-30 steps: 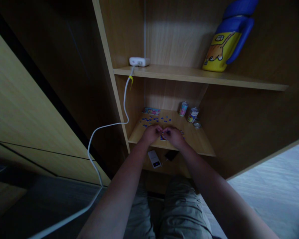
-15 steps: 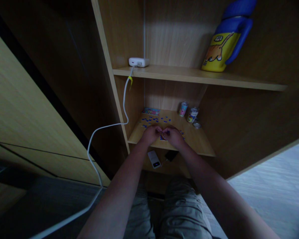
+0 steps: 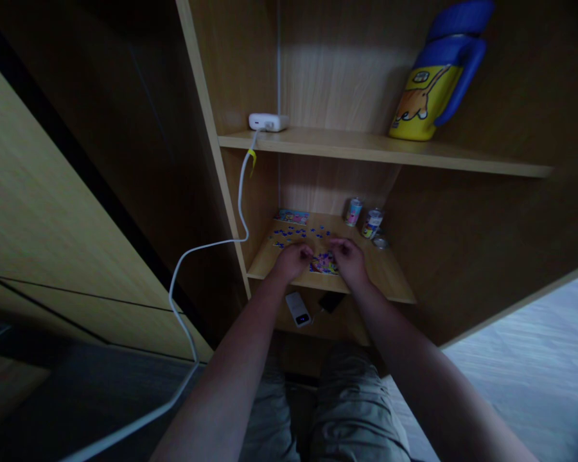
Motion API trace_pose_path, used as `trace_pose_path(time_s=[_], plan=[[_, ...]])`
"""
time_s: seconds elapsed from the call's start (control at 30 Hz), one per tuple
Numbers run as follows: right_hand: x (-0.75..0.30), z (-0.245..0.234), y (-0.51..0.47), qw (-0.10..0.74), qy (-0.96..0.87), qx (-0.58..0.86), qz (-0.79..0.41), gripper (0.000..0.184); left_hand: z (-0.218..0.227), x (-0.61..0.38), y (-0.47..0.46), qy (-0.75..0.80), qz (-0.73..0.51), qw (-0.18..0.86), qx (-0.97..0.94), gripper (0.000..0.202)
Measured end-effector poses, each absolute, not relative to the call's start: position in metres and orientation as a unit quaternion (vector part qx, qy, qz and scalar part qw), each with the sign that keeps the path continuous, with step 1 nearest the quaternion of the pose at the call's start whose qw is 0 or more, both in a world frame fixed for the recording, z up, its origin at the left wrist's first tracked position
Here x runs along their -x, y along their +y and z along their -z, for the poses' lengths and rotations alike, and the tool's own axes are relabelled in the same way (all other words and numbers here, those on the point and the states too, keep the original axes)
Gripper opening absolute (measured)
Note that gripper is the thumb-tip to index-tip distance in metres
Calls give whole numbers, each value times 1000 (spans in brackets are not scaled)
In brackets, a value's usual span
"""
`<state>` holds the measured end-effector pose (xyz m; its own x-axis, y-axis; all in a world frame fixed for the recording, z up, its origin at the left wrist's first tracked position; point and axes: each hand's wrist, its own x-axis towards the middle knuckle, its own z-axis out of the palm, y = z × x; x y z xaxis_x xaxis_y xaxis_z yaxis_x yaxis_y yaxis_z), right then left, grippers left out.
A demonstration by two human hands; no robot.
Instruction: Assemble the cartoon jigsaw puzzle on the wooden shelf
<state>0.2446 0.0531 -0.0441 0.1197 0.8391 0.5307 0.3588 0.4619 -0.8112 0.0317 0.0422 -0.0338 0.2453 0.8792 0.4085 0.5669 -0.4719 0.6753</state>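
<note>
A partly joined jigsaw puzzle (image 3: 324,264) in bright colours lies near the front edge of the lower shelf. At its left side my left hand (image 3: 293,260) is closed, fingertips together; whatever they may hold is too small to make out. My right hand (image 3: 350,260) is over the puzzle's right side, its index finger and thumb apart and pointing left, with nothing visible between them. Behind the hands, several loose blue jigsaw pieces (image 3: 296,232) are scattered on the wood. A colourful picture card (image 3: 293,217) lies at the back left.
Two printed cans (image 3: 353,212) and a round lid (image 3: 380,242) stand at the right. Above, the upper shelf (image 3: 337,140) carries a white charger (image 3: 266,122) with a hanging cable (image 3: 241,192) and a blue-yellow bottle (image 3: 426,90). Below sits a white power bank (image 3: 297,308).
My right hand has moved right and slightly up, away from my left hand, uncovering the joined puzzle. My left hand stays in nearly the same place.
</note>
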Motion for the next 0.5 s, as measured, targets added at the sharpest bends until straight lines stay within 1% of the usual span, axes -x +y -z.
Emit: trace_pose_path(time_s=[0.1, 0.17, 0.23, 0.3, 0.37, 0.43, 0.5], plan=[[-252, 42, 50, 628, -586, 485, -166, 29, 32, -34, 40, 459, -391, 167, -780, 22], [-260, 41, 47, 617, -600, 489, -143, 28, 31, -36, 39, 436, -379, 133, -806, 23], [-270, 40, 43, 555, -664, 487, -118, 25, 29, -38, 37, 412, -362, 104, -830, 25], [-280, 39, 39, 453, -749, 477, -76, 24, 27, -39, 34, 401, -351, 86, -842, 26], [-286, 39, 35, 364, -806, 465, -42, 30, 26, -40, 32, 393, -344, 71, -850, 27], [-287, 38, 31, 314, -830, 459, -29, 37, 25, -40, 31, 385, -338, 65, -856, 27], [-284, 38, 28, 283, -842, 458, -21, 40, 25, -41, 30, 382, -333, 61, -860, 27]])
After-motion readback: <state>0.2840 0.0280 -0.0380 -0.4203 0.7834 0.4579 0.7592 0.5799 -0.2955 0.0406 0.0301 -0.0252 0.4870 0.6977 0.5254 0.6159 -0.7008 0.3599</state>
